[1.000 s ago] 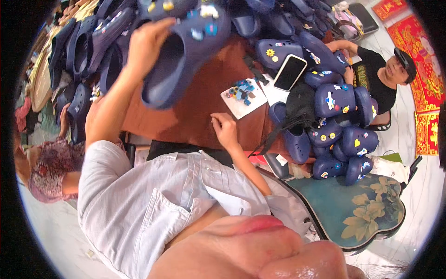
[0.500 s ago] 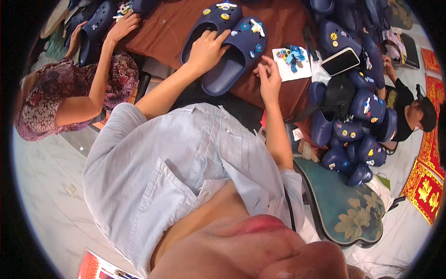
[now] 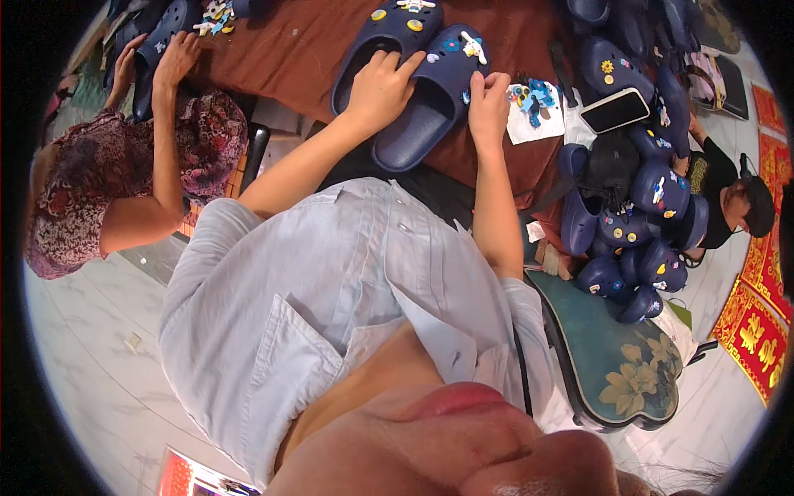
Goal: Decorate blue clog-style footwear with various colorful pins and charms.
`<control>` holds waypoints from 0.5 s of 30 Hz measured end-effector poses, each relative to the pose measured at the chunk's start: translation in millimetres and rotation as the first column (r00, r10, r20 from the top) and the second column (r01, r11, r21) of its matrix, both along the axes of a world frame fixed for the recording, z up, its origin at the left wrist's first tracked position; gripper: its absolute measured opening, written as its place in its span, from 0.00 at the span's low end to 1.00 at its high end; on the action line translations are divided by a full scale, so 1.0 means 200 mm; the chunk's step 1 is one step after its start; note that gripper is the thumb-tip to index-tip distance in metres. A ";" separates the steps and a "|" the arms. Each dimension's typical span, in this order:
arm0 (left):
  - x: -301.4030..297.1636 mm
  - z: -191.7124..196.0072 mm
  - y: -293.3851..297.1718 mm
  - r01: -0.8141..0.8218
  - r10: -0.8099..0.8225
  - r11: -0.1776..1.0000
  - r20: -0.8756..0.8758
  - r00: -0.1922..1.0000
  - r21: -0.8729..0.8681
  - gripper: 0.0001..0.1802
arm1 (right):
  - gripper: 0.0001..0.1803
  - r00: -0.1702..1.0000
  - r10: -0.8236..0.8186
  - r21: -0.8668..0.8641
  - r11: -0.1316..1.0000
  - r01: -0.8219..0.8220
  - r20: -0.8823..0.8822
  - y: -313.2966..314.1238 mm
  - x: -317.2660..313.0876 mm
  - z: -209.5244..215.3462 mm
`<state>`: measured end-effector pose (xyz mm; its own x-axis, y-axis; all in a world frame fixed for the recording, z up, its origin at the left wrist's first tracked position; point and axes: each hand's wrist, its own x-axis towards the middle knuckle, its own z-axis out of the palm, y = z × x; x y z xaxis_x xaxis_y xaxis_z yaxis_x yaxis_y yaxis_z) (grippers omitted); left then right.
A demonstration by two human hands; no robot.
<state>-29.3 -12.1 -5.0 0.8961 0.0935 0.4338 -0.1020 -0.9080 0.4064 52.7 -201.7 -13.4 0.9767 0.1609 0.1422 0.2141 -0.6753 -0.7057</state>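
Two navy foam clogs lie side by side on the brown cloth, their toes away from me. Colourful charms dot the toes of the left clog (image 3: 351, 68) and the right clog (image 3: 418, 124). My left hand (image 3: 380, 91) reaches over the left clog, its fingers curled onto the inner edge of the right one. At the outer side of the right clog, the thumb and bent fingers of my right hand (image 3: 490, 103) press beside a blue charm, partly covering it. A pile of blue, yellow and white charms (image 3: 536, 103) sits on a white sheet just right of that hand.
Brown cloth (image 3: 289, 41) covers the table. A phone (image 3: 614, 111) and many charmed navy clogs (image 3: 662, 186) are heaped at the right. On the left, a person in a patterned garment (image 3: 78, 198) handles another clog (image 3: 145, 83). A green floral chair seat (image 3: 616, 355) stands lower right.
My right hand has moved up from the cloth to the right clog's outer side. Both clogs appear shifted slightly right in view. The person at left has moved a hand away from the charms onto a clog.
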 end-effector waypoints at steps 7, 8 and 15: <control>0.00 0.00 0.01 -0.009 0.009 1.000 0.004 1.000 0.015 0.31 | 0.09 0.975 0.100 0.115 0.985 -0.125 0.199 0.02 -0.02 0.01; 0.00 0.00 0.01 -0.007 0.007 1.000 0.000 1.000 0.012 0.31 | 0.09 0.976 0.099 0.113 0.986 -0.123 0.195 0.02 -0.02 0.01; 0.01 0.00 0.01 -0.016 0.016 1.000 -0.006 1.000 -0.003 0.33 | 0.09 0.937 0.177 0.720 0.686 0.102 -0.301 -0.09 -0.04 -0.08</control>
